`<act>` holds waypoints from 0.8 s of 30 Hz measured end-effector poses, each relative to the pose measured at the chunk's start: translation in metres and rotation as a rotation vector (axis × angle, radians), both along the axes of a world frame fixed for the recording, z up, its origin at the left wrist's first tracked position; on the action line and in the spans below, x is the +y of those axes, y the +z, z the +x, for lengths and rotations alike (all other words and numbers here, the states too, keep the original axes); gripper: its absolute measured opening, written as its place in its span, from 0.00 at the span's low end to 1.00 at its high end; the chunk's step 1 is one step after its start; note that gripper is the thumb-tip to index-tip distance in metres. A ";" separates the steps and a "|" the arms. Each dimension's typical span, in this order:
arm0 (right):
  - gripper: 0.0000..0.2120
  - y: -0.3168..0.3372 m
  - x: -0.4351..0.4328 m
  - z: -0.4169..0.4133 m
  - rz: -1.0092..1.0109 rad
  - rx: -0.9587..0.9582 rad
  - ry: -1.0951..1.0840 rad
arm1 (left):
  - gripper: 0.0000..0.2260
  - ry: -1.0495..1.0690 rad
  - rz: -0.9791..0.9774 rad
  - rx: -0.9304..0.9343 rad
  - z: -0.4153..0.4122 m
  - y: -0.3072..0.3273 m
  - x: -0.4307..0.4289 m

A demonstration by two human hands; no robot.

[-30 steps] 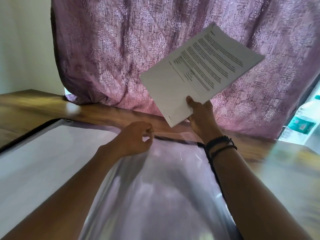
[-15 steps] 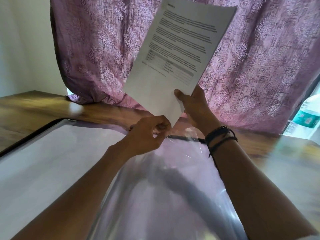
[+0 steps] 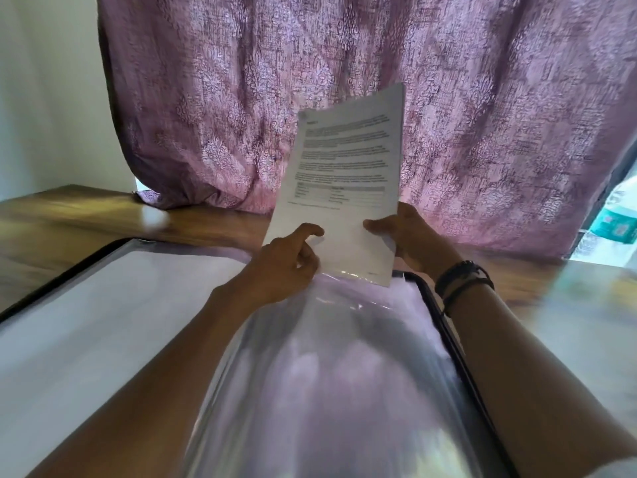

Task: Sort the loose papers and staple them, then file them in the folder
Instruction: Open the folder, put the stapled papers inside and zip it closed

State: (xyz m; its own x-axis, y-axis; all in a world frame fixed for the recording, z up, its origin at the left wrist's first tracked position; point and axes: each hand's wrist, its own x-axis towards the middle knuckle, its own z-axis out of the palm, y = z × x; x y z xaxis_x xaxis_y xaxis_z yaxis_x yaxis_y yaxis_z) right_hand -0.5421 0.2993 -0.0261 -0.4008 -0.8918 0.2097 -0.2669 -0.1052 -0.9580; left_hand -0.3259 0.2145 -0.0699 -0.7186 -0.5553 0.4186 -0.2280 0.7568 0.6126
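Note:
A set of printed white papers [image 3: 344, 181] stands nearly upright over the far end of an open black-edged folder [image 3: 444, 326]. My right hand [image 3: 410, 236] grips the papers' lower right side, thumb on the front. My left hand [image 3: 289, 257] pinches the top edge of a clear plastic sleeve [image 3: 331, 367] that bulges up from the folder's right half, and its forefinger touches the papers' lower left. The bottom edge of the papers sits at the sleeve's mouth. The folder's left half shows a pale sheet [image 3: 103, 319].
The folder lies on a wooden table [image 3: 86, 215]. A purple patterned curtain [image 3: 241, 98] hangs close behind it. A plastic water bottle [image 3: 617, 225] stands at the far right by the window. A pale wall [image 3: 44, 91] is at the left.
My right hand has turned the papers upright and lowered them from high in front of the curtain down to the sleeve's mouth. My left hand moved right with the sleeve's edge and met the papers.

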 end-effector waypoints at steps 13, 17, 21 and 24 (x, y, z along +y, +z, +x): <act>0.24 -0.033 0.012 -0.030 -0.030 -0.249 0.056 | 0.07 0.164 -0.111 -0.063 0.000 -0.003 -0.017; 0.24 -0.030 0.013 -0.029 -0.026 -0.283 0.071 | 0.13 0.213 -0.093 -0.142 0.000 0.002 -0.014; 0.23 -0.028 0.014 -0.026 -0.038 -0.334 0.064 | 0.13 0.272 -0.077 -0.177 0.003 0.001 -0.018; 0.22 -0.026 0.013 -0.025 -0.064 -0.373 0.046 | 0.16 0.337 -0.126 -0.191 0.005 0.000 -0.018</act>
State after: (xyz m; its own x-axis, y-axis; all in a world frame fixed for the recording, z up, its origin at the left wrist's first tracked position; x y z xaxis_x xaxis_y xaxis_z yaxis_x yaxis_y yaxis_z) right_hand -0.5672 0.3125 -0.0524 -0.4198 -0.9006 0.1127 0.1053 -0.1717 -0.9795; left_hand -0.3210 0.1964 -0.0695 -0.5765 -0.7260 0.3750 -0.5773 0.6866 0.4419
